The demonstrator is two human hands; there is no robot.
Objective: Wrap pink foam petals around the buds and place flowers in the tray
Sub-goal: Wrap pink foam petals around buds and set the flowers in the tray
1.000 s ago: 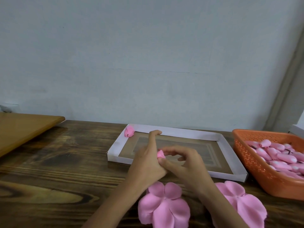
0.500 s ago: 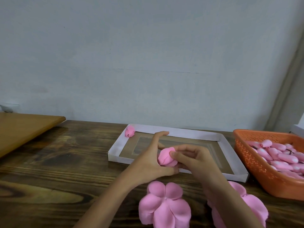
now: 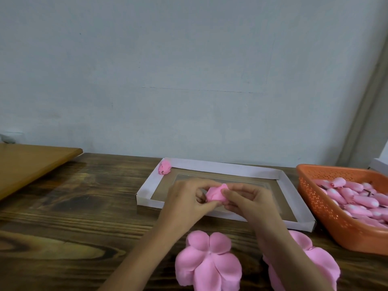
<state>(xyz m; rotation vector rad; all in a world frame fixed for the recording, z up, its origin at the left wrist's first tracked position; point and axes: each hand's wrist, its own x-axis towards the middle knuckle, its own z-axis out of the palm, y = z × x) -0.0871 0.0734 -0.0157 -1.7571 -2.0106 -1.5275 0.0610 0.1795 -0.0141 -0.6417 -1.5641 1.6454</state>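
A dark wooden table (image 3: 63, 227) fills the lower view, and a lighter wooden board (image 3: 27, 162) juts in at 9 o'clock. A flat white-rimmed tray (image 3: 220, 165) sits at 12 o'clock from the person. An orange basket (image 3: 327, 219) heaped with pink buds (image 3: 357, 198) stands just beside the tray at 3 o'clock.

Two flat pink foam petal sets lie toward the table's near edge. One (image 3: 210, 263) is at 6 o'clock between the forearms. The other (image 3: 321, 261) is toward 5 o'clock, partly hidden by the right forearm.

The left hand (image 3: 184, 204) and right hand (image 3: 252, 202) meet above the tray's near rim. The fingers and thumbs of both curl round one pink foam flower (image 3: 215, 193), pinching it from its 9 o'clock and 3 o'clock sides.

A finished flower (image 3: 164, 167) rests inside the tray's far-left corner, at 11 o'clock, touching the rim.
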